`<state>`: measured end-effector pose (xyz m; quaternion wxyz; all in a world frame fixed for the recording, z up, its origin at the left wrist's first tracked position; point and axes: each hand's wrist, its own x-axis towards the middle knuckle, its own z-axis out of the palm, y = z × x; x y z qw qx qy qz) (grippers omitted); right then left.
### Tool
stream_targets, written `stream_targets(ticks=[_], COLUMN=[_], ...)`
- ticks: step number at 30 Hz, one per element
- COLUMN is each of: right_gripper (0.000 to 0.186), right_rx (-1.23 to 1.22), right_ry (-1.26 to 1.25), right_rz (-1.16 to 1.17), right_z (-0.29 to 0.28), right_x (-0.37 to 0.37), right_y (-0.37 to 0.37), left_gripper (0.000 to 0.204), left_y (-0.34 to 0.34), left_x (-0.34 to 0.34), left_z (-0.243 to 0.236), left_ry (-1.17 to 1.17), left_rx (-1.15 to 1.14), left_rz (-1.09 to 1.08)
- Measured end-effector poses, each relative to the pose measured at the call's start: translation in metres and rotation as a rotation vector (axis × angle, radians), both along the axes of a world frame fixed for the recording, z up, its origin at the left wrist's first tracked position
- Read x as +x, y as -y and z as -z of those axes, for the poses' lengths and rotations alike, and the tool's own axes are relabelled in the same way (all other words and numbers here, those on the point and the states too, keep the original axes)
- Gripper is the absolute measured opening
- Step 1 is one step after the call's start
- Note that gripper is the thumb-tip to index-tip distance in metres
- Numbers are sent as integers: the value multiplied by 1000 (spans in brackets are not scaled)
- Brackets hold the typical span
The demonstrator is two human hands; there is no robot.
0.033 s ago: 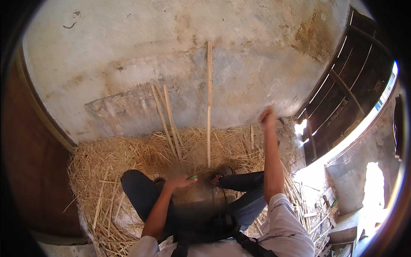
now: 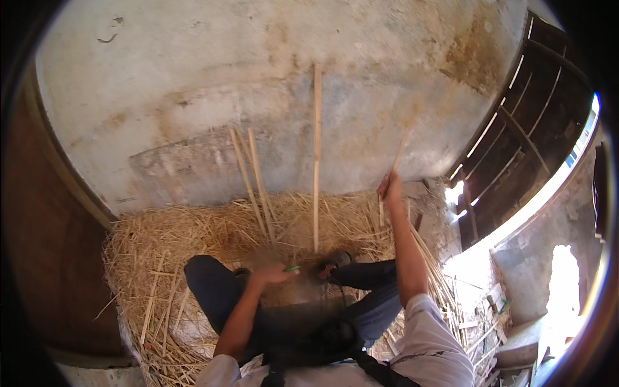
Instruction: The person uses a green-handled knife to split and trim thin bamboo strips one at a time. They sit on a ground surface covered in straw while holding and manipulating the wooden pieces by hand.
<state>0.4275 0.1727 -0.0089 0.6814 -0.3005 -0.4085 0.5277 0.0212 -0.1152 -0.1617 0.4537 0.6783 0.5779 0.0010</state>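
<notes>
My right hand (image 2: 389, 188) is stretched out toward the wall, its fingers closed round a thin pale bamboo strip (image 2: 400, 151). The strip points up from the hand, and its upper end is blurred. Low between my knees is my left hand (image 2: 276, 273), closed on a slim green-ended tool (image 2: 293, 268); only its green end shows, and its kind cannot be made out. Straight ahead, a long bamboo strip (image 2: 316, 155) leans upright against the wall. Left of it, several shorter bamboo strips (image 2: 258, 169) lean together with their lower ends in the shavings.
Straw-like shavings (image 2: 193, 232) cover the floor around my legs. A stained plaster wall (image 2: 225, 77) rises in front. Loose strips (image 2: 437, 271) lie by my right arm, and more strips (image 2: 151, 303) lie at the left. Dark wooden boards (image 2: 516, 129) stand at the right.
My right hand has moved slightly left and down, and the bamboo strip in it now shows above the fingers. The left hand has hardly moved.
</notes>
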Motion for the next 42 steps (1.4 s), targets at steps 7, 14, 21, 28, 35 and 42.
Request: stream_targets(ticks=[7, 14, 21, 28, 35, 42], right_gripper=[44, 36, 37, 32, 32, 38], right_rx=[-533, -584, -288, -9, -192, -144], right_ry=[-290, 62, 416, 858, 823, 845], right_rz=[110, 164, 165, 225, 103, -62], right_z=[184, 187, 115, 68, 28, 7], right_x=[-98, -98, -114, -105, -120, -131], right_y=[190, 280, 335, 341, 338, 329], left_gripper=[83, 74, 50, 43, 39, 34], left_y=[7, 21, 53, -5, -51, -29], left_x=[-16, 20, 68, 57, 37, 29], left_z=[6, -42, -60, -143, -169, -172], left_ry=[87, 117, 473, 490, 361, 500], left_rx=[158, 198, 426, 759, 767, 816], left_rz=[-126, -321, -539, -173, -119, -299])
